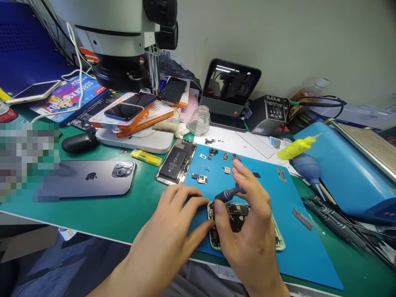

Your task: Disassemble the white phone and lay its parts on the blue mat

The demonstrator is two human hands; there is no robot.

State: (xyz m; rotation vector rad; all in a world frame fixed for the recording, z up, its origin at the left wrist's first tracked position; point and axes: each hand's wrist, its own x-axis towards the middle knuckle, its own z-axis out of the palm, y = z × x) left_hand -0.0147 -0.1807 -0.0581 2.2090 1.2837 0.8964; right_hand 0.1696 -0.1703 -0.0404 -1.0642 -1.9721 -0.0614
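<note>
An opened phone housing (237,211) with a pale green frame and bare inner parts lies on the blue mat (312,255). My left hand (168,227) grips its left end, thumb and fingertips at the edge. Above the housing, my right hand (252,235) holds a dark-handled screwdriver (227,194), tilted over the upper left corner; its tip is hidden. Beyond my hands, small removed parts are spread out, among them a camera module (213,151) and a metal-and-black piece (200,178). A screen assembly with a black battery (173,163) lies at the mat's left edge.
A purple-grey phone (93,177) and a yellow lighter-like item (146,157) lie left. A microscope (120,45) overhangs stacked boxes (145,119). Several tweezers (334,218), a blue air blower (306,168) and a yellow bottle (295,147) are on the right. A glass jar (199,120) stands behind.
</note>
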